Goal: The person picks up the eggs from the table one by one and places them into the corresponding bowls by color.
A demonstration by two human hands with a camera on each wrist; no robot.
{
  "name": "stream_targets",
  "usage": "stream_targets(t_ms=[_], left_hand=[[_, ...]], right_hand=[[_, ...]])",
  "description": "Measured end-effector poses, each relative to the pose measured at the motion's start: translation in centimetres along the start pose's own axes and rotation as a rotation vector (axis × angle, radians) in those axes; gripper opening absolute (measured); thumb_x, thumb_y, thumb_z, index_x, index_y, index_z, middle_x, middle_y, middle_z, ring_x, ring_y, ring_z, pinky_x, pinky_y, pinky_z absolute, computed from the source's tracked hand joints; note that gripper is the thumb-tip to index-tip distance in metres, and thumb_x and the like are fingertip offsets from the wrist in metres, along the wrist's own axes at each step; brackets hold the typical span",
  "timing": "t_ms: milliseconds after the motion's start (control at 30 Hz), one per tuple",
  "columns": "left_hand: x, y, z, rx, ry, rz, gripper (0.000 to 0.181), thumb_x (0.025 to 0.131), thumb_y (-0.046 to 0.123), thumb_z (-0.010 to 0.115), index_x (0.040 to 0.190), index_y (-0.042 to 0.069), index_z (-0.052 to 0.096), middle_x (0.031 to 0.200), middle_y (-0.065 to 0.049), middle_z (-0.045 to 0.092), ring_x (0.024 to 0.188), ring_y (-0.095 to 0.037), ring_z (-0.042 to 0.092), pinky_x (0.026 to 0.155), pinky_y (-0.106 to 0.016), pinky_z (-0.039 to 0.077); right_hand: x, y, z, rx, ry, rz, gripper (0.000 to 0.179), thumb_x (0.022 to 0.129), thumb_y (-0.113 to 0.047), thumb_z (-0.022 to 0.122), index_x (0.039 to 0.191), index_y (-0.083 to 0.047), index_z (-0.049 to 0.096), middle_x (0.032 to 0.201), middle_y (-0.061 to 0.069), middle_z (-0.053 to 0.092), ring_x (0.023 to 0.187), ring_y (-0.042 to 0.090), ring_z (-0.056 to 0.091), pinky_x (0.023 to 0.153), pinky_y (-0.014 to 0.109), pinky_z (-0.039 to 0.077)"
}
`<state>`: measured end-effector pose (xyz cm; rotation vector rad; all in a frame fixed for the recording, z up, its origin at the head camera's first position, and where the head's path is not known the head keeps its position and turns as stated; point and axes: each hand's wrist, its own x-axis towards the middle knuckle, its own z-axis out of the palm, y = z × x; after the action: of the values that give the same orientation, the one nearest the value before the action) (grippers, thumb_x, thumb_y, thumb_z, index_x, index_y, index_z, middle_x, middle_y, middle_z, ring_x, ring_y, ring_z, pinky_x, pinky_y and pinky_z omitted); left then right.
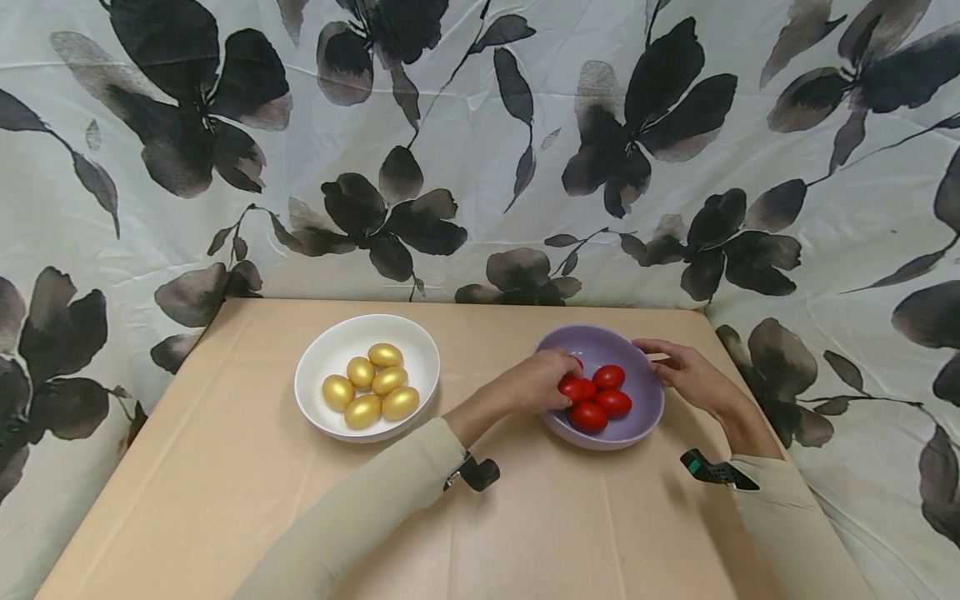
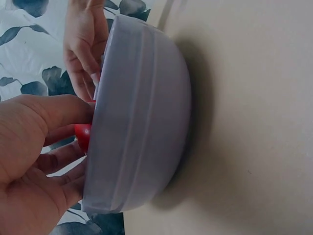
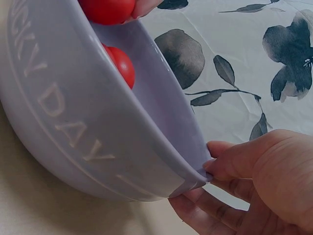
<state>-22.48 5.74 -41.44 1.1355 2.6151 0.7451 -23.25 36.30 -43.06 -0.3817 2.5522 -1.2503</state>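
Observation:
A purple bowl (image 1: 637, 375) stands on the table with several shiny red eggs (image 1: 614, 403) inside. My left hand (image 1: 542, 379) reaches over its left rim, the fingers bent around a red egg (image 2: 83, 137). In the right wrist view that red egg (image 3: 110, 10) sits higher than another one in the bowl. On the right side, my right hand (image 1: 697, 379) pinches the bowl's rim, with the thumb at the edge and fingers below, as the right wrist view shows. The left hand partly hides the eggs nearest it.
A white bowl (image 1: 315, 358) holding several gold eggs (image 1: 363, 412) stands left of the purple bowl. Both are on a tan-covered table (image 1: 487, 517). Behind and beside the table hangs a white cloth (image 1: 480, 167) with dark flowers.

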Motion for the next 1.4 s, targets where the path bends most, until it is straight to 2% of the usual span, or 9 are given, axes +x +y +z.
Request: stream_targets(t_ms=[200,333,600,800,1100,1233,1400], left_hand=[[0.1,0.0,0.7,0.053,-0.014,0.034,0.033,0.089,0.009,0.076,0.121,0.008,0.072,0.112,-0.004,0.065,0.102,-0.014,0.055,0.086,-0.014,0.048],[0.2,0.1,1.0,0.070,-0.024,0.026,0.033,0.089,0.010,0.076,0.121,0.010,0.072,0.111,-0.003,0.064,0.100,-0.013,0.054,0.083,-0.014,0.048],[-0.1,0.4,1.2,0.071,-0.030,-0.004,0.035,0.090,0.009,0.076,0.125,0.012,0.071,0.117,-0.004,0.062,0.106,-0.014,0.054,0.088,-0.015,0.051],[-0.1,0.3,1.3,0.089,-0.009,0.006,0.033,0.092,0.008,0.072,0.125,0.011,0.071,0.119,-0.004,0.063,0.109,-0.015,0.054,0.092,-0.017,0.050],[-0.8,-0.6,0.6,-0.079,0.051,-0.009,0.033,0.092,0.005,0.072,0.125,0.008,0.070,0.122,-0.007,0.062,0.113,-0.018,0.057,0.092,-0.016,0.052],[-1.5,-1.5,-0.5,-0.130,0.102,-0.019,0.033,0.093,0.005,0.069,0.126,0.006,0.069,0.125,-0.008,0.062,0.117,-0.023,0.060,0.095,-0.020,0.053],[-3.2,-2.6,-2.3,-0.167,0.174,-0.058,0.031,0.095,0.006,0.065,0.126,0.006,0.068,0.126,-0.008,0.061,0.118,-0.024,0.060,0.097,-0.027,0.055]], right_hand=[[0.1,0.1,-0.1,0.006,-0.003,-0.005,0.050,0.103,-0.001,0.048,0.153,-0.004,0.042,0.153,0.027,0.043,0.125,0.049,0.057,0.095,0.046,0.056],[0.0,0.1,-0.1,0.001,-0.005,-0.005,0.050,0.103,-0.001,0.048,0.153,-0.003,0.042,0.152,0.028,0.043,0.125,0.049,0.057,0.095,0.046,0.056],[0.0,0.1,-0.1,-0.001,-0.004,0.003,0.051,0.104,-0.002,0.048,0.154,-0.004,0.041,0.153,0.027,0.043,0.126,0.049,0.056,0.095,0.047,0.056],[0.0,0.1,-0.1,-0.007,-0.004,-0.005,0.050,0.104,-0.002,0.048,0.154,-0.004,0.041,0.153,0.027,0.043,0.126,0.049,0.057,0.095,0.046,0.057],[0.2,-0.1,-0.1,-0.010,-0.011,-0.005,0.050,0.103,0.000,0.047,0.152,-0.003,0.042,0.152,0.028,0.044,0.124,0.048,0.058,0.094,0.045,0.058],[0.5,-0.4,0.0,-0.031,0.011,-0.011,0.050,0.105,-0.008,0.048,0.154,-0.002,0.039,0.152,0.027,0.044,0.126,0.047,0.056,0.095,0.046,0.057],[0.9,-1.2,0.6,-0.110,0.081,-0.045,0.053,0.108,-0.017,0.047,0.156,-0.002,0.033,0.149,0.027,0.047,0.131,0.048,0.050,0.104,0.059,0.048]])
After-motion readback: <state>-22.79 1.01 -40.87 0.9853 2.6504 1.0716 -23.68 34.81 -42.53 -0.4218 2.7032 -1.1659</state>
